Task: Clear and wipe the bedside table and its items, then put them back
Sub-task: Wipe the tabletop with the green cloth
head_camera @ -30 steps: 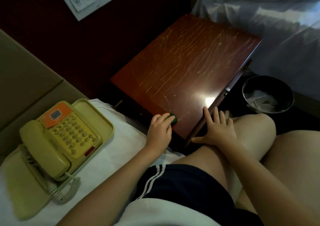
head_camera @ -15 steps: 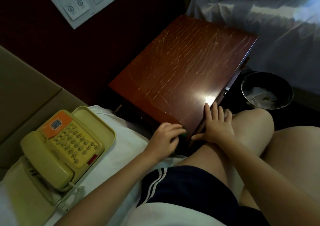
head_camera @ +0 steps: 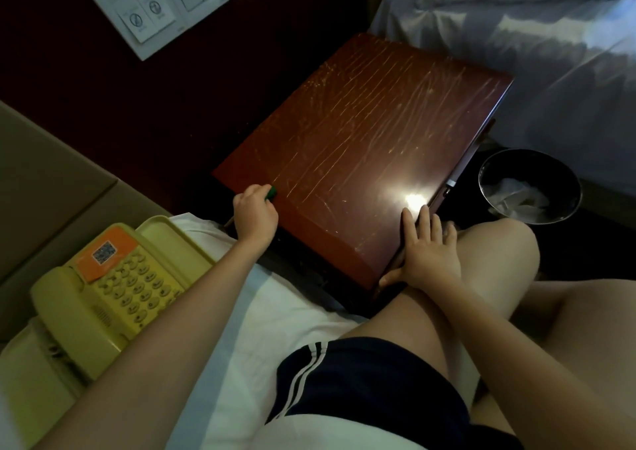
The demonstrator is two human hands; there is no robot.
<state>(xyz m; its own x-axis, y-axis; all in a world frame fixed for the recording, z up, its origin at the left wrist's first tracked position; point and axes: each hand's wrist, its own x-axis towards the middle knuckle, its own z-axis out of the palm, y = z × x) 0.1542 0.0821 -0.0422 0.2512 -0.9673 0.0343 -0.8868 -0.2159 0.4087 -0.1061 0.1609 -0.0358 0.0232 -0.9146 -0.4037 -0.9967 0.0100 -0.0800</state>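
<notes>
Gripping one green pad (head_camera: 272, 193) at the left edge of the single desk (head_camera: 361, 132), scratched and red-brown, is my left hand (head_camera: 256, 213); my right hand (head_camera: 426, 253) lies flat on its near corner. One yellow telephone (head_camera: 113, 287) rests on the bed (head_camera: 247, 312).

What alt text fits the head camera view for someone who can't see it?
A person's left hand grips a small green object at the near left edge of a scratched bedside table, while the right hand rests flat on its near right corner. A yellow telephone lies on the bed at left; a bin stands beside the table.
</notes>
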